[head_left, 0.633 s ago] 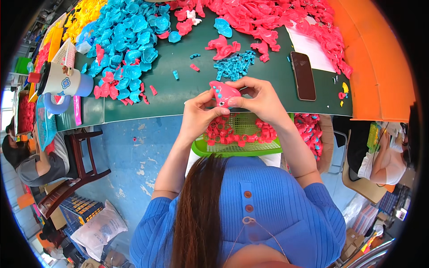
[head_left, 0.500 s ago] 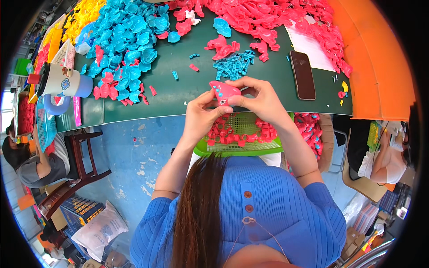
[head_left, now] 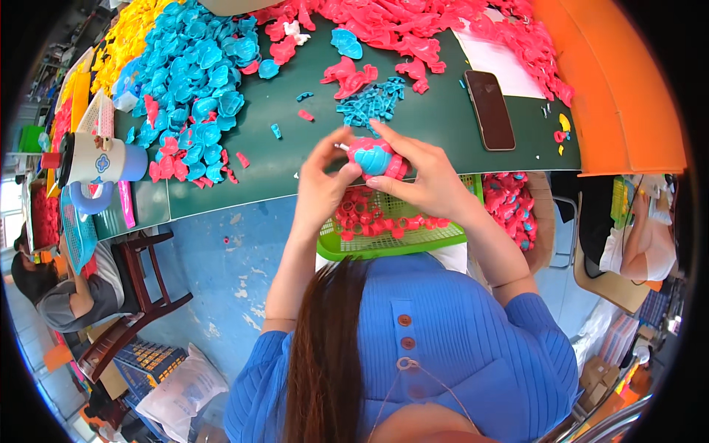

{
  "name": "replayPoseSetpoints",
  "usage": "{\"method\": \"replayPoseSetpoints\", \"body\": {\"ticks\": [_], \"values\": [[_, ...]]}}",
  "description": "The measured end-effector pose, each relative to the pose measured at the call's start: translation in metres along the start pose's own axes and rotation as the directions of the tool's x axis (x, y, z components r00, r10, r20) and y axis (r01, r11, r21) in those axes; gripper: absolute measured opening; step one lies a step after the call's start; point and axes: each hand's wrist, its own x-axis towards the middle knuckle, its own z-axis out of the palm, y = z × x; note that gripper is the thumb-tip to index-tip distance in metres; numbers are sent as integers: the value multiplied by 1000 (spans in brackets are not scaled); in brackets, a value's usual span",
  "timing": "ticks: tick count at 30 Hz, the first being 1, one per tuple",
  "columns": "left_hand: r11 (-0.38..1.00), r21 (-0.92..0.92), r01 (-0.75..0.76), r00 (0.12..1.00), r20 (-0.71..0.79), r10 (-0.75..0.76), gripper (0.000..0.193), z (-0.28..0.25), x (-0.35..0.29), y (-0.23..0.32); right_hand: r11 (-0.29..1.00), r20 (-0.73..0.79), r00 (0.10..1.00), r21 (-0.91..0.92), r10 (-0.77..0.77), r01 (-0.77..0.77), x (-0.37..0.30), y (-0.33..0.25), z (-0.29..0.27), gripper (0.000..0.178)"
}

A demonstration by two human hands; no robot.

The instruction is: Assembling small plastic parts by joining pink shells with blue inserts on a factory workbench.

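Observation:
Over the table's front edge I hold a pink plastic toy part with a rounded blue piece (head_left: 374, 159) facing up. My left hand (head_left: 323, 177) is closed on its left side, where a small whitish tip sticks out near the fingers. My right hand (head_left: 422, 171) grips the other side, thumb below and fingers above. Just beyond the fingers lies a heap of small blue clips (head_left: 373, 102). Below my hands, a green basket (head_left: 413, 246) rests at my lap with several pink ring-shaped pieces (head_left: 362, 220) in it.
Blue shell-shaped parts (head_left: 196, 66) are heaped at the left, pink parts (head_left: 384, 26) at the back. A phone (head_left: 489, 111) lies on the right beside white paper (head_left: 502, 63). A lidded mug (head_left: 103, 159) stands at the left edge. An orange panel (head_left: 605, 96) rises at the right.
The toy part has been turned over, from its pink side with small blue dots to the side with the blue piece. Both hands have shifted their hold, and the view has moved slightly.

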Motion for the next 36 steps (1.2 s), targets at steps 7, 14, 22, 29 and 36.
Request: {"method": "replayPoseSetpoints", "body": {"ticks": [7, 14, 22, 29, 36], "values": [[965, 9, -261, 949, 183, 255, 53, -12, -2, -8, 944, 121, 976, 259, 181, -207, -8, -6, -2, 46], [985, -172, -34, 987, 148, 60, 50, -5, -16, -2, 967, -121, 986, 240, 114, -83, -31, 2, 17, 36], [999, 15, 36, 957, 287, -39, 59, -10, -22, 13, 821, -86, 976, 558, 201, -120, -40, 6, 27, 33], [991, -56, -125, 992, 28, 127, 47, -41, -19, 10, 970, 195, 979, -218, -60, 103, -54, 81, 77, 13], [992, -100, -82, 996, 28, 85, 50, -30, -28, 4, 926, 442, 896, -357, 50, 124, -47, 112, 105, 17]]}}
